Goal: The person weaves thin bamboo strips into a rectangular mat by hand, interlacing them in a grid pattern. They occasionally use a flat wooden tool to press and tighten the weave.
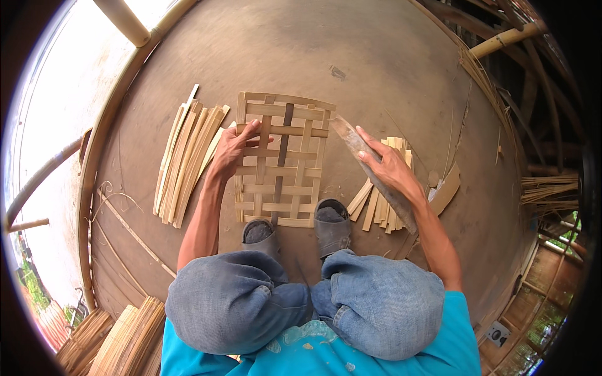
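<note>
A woven bamboo lattice panel (290,128) lies flat on the floor in front of me, its near edge pinned under my two grey shoes (332,222). My left hand (233,148) rests on the panel's left side, fingers spread over the strips. My right hand (389,164) grips a long flat blade-like tool (346,133), whose tip touches the panel's right edge and whose handle runs back under my forearm.
A pile of long bamboo strips (185,160) lies left of the panel. Shorter strips (376,207) lie to the right under my right hand. Bundled bamboo (125,338) sits at lower left. A curved bamboo rail (100,144) borders the floor.
</note>
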A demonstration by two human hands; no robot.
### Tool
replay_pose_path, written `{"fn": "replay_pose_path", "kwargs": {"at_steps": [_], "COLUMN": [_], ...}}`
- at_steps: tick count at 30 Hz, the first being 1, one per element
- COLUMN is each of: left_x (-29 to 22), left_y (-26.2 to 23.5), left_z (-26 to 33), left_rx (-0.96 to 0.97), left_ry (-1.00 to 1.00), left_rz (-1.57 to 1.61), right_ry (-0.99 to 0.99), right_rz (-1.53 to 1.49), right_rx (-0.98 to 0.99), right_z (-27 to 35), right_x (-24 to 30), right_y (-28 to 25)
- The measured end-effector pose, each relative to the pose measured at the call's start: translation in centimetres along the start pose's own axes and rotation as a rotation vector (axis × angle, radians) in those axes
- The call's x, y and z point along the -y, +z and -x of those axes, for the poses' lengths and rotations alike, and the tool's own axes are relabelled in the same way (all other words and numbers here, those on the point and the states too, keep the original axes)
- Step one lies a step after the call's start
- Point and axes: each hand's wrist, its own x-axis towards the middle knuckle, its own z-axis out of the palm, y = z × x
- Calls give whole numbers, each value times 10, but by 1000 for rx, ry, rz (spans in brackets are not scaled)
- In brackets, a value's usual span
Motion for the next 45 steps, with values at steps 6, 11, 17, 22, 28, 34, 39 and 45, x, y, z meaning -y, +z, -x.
{"fn": "replay_pose_path", "kwargs": {"at_steps": [6,11,17,22,28,34,39,45], "left_x": [-20,-15,-17,-16,-18,-13,-21,-18], "left_y": [6,6,5,10,9,11,12,9], "left_z": [14,10,14,10,17,12,15,15], "left_rx": [12,5,-18,-20,-47,-53,-43,-37], "left_ry": [-14,-23,-25,-31,-24,-26,-68,-26], "left_rz": [-46,1,14,27,35,51,14,30], "right_ry": [87,71,71,68,7,-90,5,-119], "right_rz": [62,-64,51,16,-27,165,-93,121], "right_rx": [121,-173,29,-44,-188,-49,-266,-146], "right_z": [-11,-3,4,12,2,5,3,-6], "right_x": [18,35,23,35,69,48,69,55], "right_y": [8,-3,17,6,11,44,26,42]}}
